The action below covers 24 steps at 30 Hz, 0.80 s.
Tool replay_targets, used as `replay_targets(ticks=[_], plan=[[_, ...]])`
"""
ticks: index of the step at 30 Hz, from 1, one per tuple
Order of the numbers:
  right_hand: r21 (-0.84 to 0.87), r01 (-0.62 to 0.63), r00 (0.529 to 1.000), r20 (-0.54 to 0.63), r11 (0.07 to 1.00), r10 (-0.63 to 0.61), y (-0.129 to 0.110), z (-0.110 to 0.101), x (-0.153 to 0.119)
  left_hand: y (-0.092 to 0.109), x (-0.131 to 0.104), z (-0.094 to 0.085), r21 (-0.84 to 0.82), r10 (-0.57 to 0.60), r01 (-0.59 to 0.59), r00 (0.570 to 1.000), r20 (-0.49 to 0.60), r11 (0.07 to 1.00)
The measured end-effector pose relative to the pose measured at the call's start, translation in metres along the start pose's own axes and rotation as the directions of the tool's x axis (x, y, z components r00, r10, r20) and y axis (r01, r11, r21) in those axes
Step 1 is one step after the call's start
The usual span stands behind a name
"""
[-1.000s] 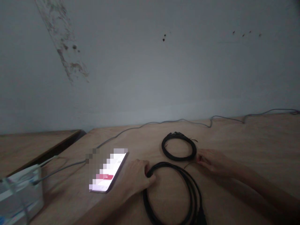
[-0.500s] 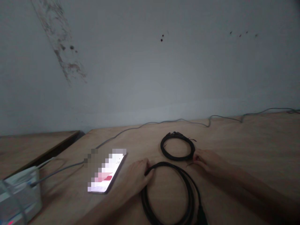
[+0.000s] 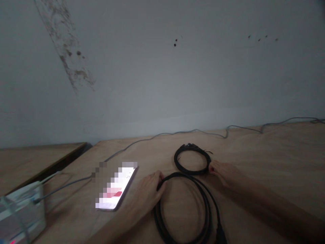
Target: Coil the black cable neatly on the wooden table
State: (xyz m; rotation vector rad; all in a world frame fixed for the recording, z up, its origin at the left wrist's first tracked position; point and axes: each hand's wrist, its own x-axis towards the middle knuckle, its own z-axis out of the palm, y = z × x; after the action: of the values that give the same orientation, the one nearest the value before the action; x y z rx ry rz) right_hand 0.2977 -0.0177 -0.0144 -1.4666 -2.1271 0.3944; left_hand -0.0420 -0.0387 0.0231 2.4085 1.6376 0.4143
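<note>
A large coil of black cable (image 3: 207, 210) lies on the wooden table at the bottom centre, with a thick black connector (image 3: 220, 234) at its lower right. My left hand (image 3: 151, 189) grips the upper left of that coil between thumb and fingers. Beyond it lies a smaller black cable coil (image 3: 179, 165), with its plugs at the top and a thin tie sticking out on the right. My right hand (image 3: 220, 171) has its fingers pressed together at the right edge of the smaller coil; what they pinch is hidden.
A lit phone (image 3: 119, 193), partly pixelated, lies left of my left hand. A white power strip (image 3: 30, 210) with plugged-in cords fills the lower left corner. A thin grey cable (image 3: 137, 142) runs along the table's back by the wall (image 3: 162, 84).
The thin strand seen beside my right fingertips no longer shows. The large coil's top has shifted slightly up, close against the smaller coil. My left hand keeps its grip.
</note>
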Motion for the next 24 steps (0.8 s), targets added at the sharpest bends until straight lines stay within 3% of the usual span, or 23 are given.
replay_targets(ticks=[4,8,16,24], plan=[[-0.101,-0.032,0.999,0.014,0.994,0.034,0.0,0.001,0.003,0.0,0.001,0.002,-0.024,-0.015,0.015,1.0,-0.016,1.0],[-0.134,0.012,0.999,0.049,0.991,-0.005,0.0,0.002,0.003,0.003,0.001,0.001,-0.038,-0.008,0.007,1.0,-0.015,0.999],[0.049,0.22,0.975,0.012,0.974,-0.221,-0.015,0.002,-0.005,-0.002,0.003,0.009,-0.054,0.01,-0.011,1.0,-0.028,0.999],[0.137,0.104,0.993,0.04,0.985,-0.111,-0.015,0.009,-0.009,0.001,0.004,0.01,-0.026,-0.018,0.018,1.0,-0.004,1.0]])
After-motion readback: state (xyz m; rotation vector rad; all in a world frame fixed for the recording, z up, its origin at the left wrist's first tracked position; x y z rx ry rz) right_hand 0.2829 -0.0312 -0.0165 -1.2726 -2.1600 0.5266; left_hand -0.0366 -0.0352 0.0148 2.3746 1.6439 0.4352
